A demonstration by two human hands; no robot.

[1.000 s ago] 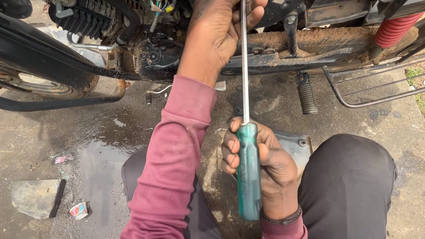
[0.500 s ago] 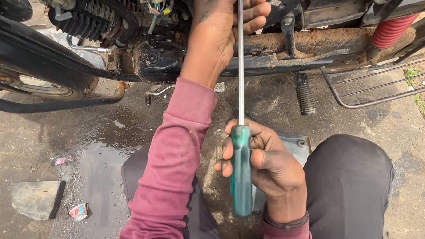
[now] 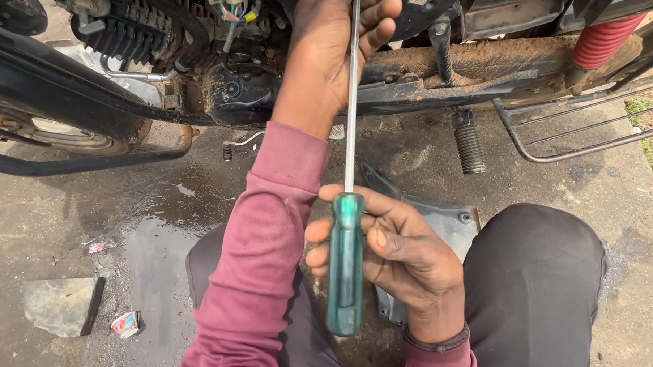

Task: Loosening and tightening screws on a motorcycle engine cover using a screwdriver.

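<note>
Head view, looking down on a person crouched beside a motorcycle. The right hand [image 3: 401, 257] is closed around the translucent green plastic handle of a long screwdriver [image 3: 346, 266], fingers wrapped across the handle's upper half, its lower end protruding below the palm. The screwdriver's thin steel shaft runs nearly upright from the handle to the top edge of the frame, where its tip is hidden. The left hand [image 3: 340, 49], in a maroon long sleeve [image 3: 260, 258], reaches up to the dark mud-caked engine block of the motorcycle [image 3: 240, 92]; its fingers curl around the shaft near the top, steadying it, though whether they press tightly cannot be told. A dark beaded bracelet [image 3: 437, 341] circles the right wrist. Both knees, in dark trousers [image 3: 540, 284], flank the handle.

A grey plastic side panel [image 3: 447, 223] lies on the wet concrete ground [image 3: 89, 213] just behind the right hand. A ribbed black rubber footpeg [image 3: 470, 146] hangs from the muddy frame, right of the shaft. A red coiled suspension spring [image 3: 600, 36] sits at the upper right corner. Near the lower left corner of the ground lie a flat grey stone slab [image 3: 59, 305] and a small crumpled wrapper [image 3: 125, 324].
</note>
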